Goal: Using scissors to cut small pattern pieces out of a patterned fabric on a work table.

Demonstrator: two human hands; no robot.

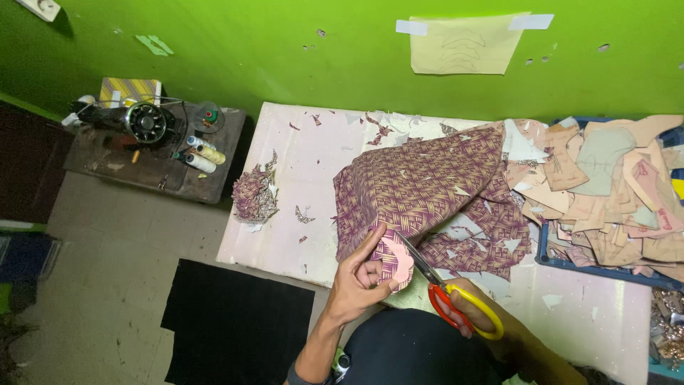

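At the near edge of the counter (285,178), the left hand (356,281) pinches a pink template (399,260) flat against the patterned cloth (420,192), fingers closed to steady it while the right hand (491,324), wrapped around red-and-yellow scissors (456,303), cuts alongside the template.

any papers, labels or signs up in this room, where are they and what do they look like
Paper sheet: taped to the green wall above the table, pale yellow, roughly rectangular, faint curved outlines drawn on it, white tape at both top corners.
Tape scraps: on the wall at upper left, small pale green strips.
Cardboard pieces: piled at the table's right end, tan and pinkish cut shapes, some with red markings.
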